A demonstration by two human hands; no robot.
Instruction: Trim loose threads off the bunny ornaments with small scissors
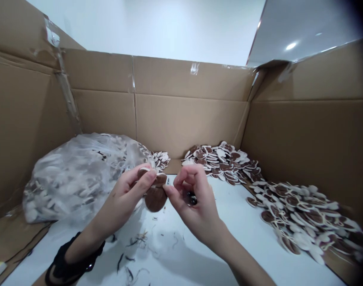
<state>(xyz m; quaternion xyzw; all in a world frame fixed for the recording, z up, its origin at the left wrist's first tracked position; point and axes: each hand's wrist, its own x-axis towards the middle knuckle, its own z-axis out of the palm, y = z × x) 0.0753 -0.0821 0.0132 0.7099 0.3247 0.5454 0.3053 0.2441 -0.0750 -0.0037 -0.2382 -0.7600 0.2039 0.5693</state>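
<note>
My left hand [133, 184] is closed, pinching a brown fabric piece [155, 198] with rounded lobes and a pale edge between thumb and fingers. A small white label with dark print [168, 181] sticks out at its right side. My right hand [196, 198] has its fingers curled and its thumb tip at the right edge of the piece, by the label. What these fingertips hold is too small to make out. A dark shiny object [192, 198] shows within the curl of the right hand; its kind is hidden. Both hands are above the white tabletop [175, 254].
A clear plastic bag [80, 174] full of pale pieces stands at left. Brown-and-white piles lie at back right [225, 163] and right [300, 214], with a small pile [161, 160] behind. Thread scraps [133, 242] litter the table. Cardboard walls [187, 115] enclose it.
</note>
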